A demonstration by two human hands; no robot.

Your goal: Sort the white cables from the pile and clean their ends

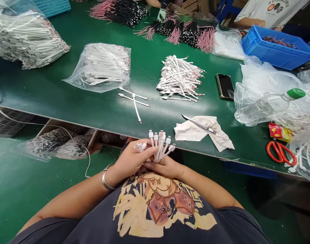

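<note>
A fanned bunch of white cables (160, 145) was held just off the near edge of the tabletop (150, 118), in front of the shirt (167, 206). It was gripped between the thumb and fingers of the left hand (136, 157), while its lower part was enclosed by the curled fingers of the right hand (167, 166); the lower ends were hidden, so how firmly they were pinched could not be told. Since the connectors were splayed at differing heights, one cable could probably be lost if either grip were loosened, and it might be dropped to the lap or the floor (18, 183), as nothing was placed beneath. Two connectors (141, 146) were set apart at the left, and could be miscounted or snagged. If the bunch were lowered carelessly, it could be mixed with the loose cables (134, 101) or the heaped pile (180, 78) beyond. The slim metal tool (199, 124) was rested across a cloth (195, 130) near the edge, and might be knocked off by a forearm if the cloth were dragged.
</note>
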